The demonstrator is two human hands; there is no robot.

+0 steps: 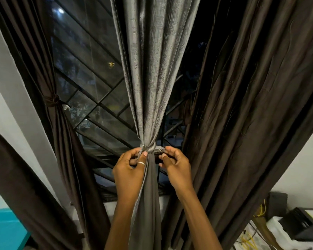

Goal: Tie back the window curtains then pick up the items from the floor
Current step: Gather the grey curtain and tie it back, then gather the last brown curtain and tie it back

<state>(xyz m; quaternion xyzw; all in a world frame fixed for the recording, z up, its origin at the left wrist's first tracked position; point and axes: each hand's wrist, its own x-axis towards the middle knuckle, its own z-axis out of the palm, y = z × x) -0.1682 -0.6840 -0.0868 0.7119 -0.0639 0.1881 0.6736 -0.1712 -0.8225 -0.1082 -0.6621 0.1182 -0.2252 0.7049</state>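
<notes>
At the grey curtain (152, 87), the left hand (128, 170) pinched the tie band (152, 148); the right hand (177, 168) gripped its end.

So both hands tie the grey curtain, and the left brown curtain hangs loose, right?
No: in the head view the brown curtain on the left is already tied back. The left hand and right hand are tying the grey curtain.

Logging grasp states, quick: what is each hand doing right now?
Left hand: pinching the tie band around the grey curtain.
Right hand: pinching the same tie band's other end.
</notes>
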